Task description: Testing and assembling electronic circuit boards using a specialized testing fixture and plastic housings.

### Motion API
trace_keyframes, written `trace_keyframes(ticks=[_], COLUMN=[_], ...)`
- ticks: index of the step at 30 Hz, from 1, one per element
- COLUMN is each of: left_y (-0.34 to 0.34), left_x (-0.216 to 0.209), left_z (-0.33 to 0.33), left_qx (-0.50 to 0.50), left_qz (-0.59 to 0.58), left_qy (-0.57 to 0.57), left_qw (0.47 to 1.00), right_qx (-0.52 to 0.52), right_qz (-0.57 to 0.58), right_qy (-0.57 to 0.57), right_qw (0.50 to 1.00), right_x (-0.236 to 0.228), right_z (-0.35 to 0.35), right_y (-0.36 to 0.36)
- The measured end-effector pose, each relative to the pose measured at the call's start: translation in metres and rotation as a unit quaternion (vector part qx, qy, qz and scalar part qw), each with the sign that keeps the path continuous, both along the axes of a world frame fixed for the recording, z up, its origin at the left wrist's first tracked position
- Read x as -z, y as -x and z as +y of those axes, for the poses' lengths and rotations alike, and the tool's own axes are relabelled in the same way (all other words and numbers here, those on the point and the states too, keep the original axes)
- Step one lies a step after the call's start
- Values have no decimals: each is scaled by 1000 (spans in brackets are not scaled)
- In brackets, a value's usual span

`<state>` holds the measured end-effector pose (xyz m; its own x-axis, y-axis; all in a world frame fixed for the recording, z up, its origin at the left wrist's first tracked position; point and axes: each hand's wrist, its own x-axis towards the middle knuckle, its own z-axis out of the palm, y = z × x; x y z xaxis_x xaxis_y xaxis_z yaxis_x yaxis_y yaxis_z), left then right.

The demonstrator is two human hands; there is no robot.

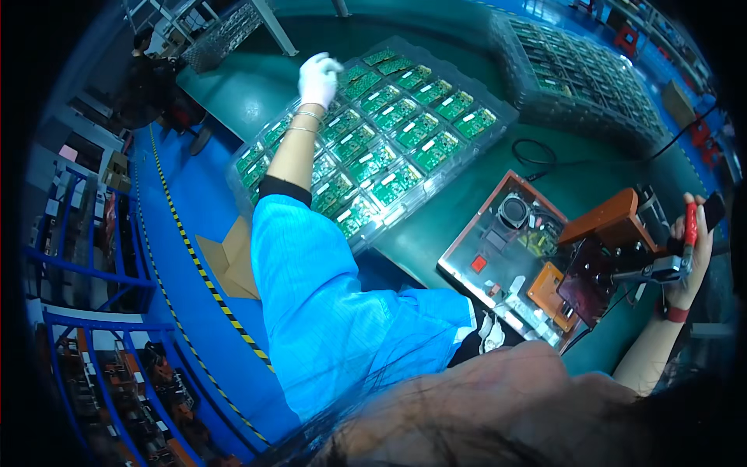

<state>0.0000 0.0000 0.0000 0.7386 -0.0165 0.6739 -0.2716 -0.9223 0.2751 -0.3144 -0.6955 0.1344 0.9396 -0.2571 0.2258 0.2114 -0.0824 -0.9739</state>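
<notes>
My left hand (318, 80), in a white glove, is over the far left side of a clear plastic tray (484, 128) filled with green circuit boards (398, 114). Its fingers are curled together beside the boards there, and what they hold, if anything, is hidden. At the far right, my bare right hand (699, 253) is wrapped round the red lever handle (690, 224) of a toggle clamp. The clamp belongs to a test fixture (498, 233) with an orange block, a dark plate, a round speaker and a red button. An orange nest (551, 296) lies beneath the dark plate.
A second stack of board trays (580, 74) stands at the back right of the green table (233, 93). A black cable (534, 152) curls behind the fixture. An open cardboard box (233, 261) and blue shelves (85, 268) are to the left, and a person (148, 86) is at the far left.
</notes>
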Motion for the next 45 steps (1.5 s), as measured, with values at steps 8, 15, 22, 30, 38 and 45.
trace_keyframes(ticks=[8, 15, 22, 30, 38, 45], left_y=[144, 196, 251, 268, 274, 281], left_x=[-71, -55, -29, -21, 4, 15], left_z=[-139, -196, -260, -302, -349, -367], left_qx=[312, 480, 488, 534, 674, 668], left_qz=[181, 372, 331, 363, 246, 312], left_qy=[-11, 107, -31, -99, -87, -128], left_qw=[933, 787, 807, 757, 691, 664], right_qx=[87, 42, 106, 75, 40, 15], right_qz=[-91, -27, -11, -148, -127, -117], right_qy=[175, -47, -100, -94, -107, -108], right_qw=[976, 998, 989, 982, 985, 987], right_x=[14, -8, 17, -26, -28, -30], right_z=[41, 71, 58, 112, 112, 113], right_y=[2, -2, -24, 10, 10, 14])
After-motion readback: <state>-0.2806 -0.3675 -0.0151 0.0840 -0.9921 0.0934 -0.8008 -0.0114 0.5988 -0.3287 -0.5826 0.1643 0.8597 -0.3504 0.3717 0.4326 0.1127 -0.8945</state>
